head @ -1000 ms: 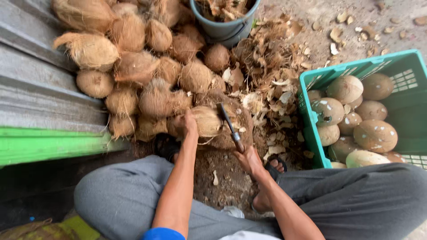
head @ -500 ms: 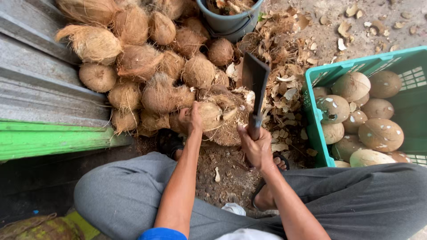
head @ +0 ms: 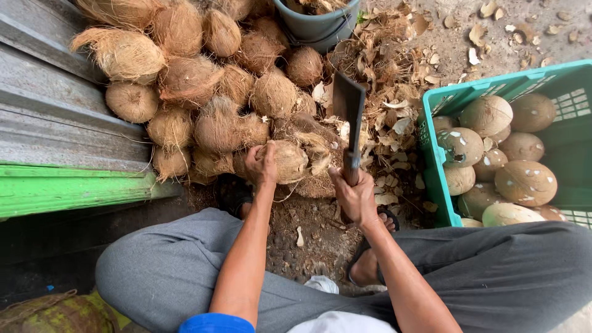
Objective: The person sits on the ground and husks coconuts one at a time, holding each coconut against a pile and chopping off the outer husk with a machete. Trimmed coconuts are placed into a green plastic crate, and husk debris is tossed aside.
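My left hand (head: 261,164) grips a fibrous brown coconut (head: 288,160) resting on a husk-covered stump on the ground. My right hand (head: 356,196) holds the handle of a dark cleaver (head: 349,105), its broad blade raised upright above and just right of the coconut. A pile of husky coconuts (head: 203,86) lies beyond my left hand.
A green plastic crate (head: 436,111) on the right holds several peeled pale coconuts (head: 525,182). A grey bucket (head: 319,28) stands at the top. Husk chips (head: 401,68) litter the ground. A grey and green wall (head: 55,154) runs along the left. My legs in grey trousers frame the spot.
The cleaver has swung up from lying low across the coconut to standing raised above it. My left hand keeps its hold on the coconut.
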Demonstrator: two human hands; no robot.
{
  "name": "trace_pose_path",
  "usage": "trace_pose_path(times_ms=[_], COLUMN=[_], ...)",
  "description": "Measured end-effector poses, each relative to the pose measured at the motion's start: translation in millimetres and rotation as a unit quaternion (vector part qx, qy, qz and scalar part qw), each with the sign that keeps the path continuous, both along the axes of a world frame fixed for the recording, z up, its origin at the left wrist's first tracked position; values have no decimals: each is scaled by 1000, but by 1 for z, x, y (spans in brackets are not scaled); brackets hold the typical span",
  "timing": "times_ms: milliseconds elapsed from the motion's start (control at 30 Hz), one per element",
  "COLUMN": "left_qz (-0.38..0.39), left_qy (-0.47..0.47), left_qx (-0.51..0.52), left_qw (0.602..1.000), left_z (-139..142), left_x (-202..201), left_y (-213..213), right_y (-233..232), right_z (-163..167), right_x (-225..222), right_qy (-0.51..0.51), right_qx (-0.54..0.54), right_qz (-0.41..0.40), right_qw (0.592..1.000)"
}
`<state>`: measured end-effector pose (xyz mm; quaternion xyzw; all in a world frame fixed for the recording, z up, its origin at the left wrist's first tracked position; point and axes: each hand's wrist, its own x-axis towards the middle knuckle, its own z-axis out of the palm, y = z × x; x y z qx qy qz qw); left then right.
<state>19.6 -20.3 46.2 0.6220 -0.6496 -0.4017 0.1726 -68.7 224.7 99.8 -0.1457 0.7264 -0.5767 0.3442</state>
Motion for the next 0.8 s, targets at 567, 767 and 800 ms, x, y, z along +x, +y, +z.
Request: trace_pose_path(times_ms=[567, 767, 800], left_qz=[-81, 10, -3], left_qy=[-81, 178, 209], left_qx=[-424, 20, 34], left_qw=[898, 984, 977], left_z=[-27, -11, -8], left_x=[-32, -22, -20], left_y=[13, 16, 15], right_y=[10, 8, 7], right_z=[-30, 6, 9], right_x=[18, 14, 13], right_qy=[71, 53, 44], right_qx=[200, 142, 121], right_qz=[145, 107, 82], right_qw=[966, 983, 988])
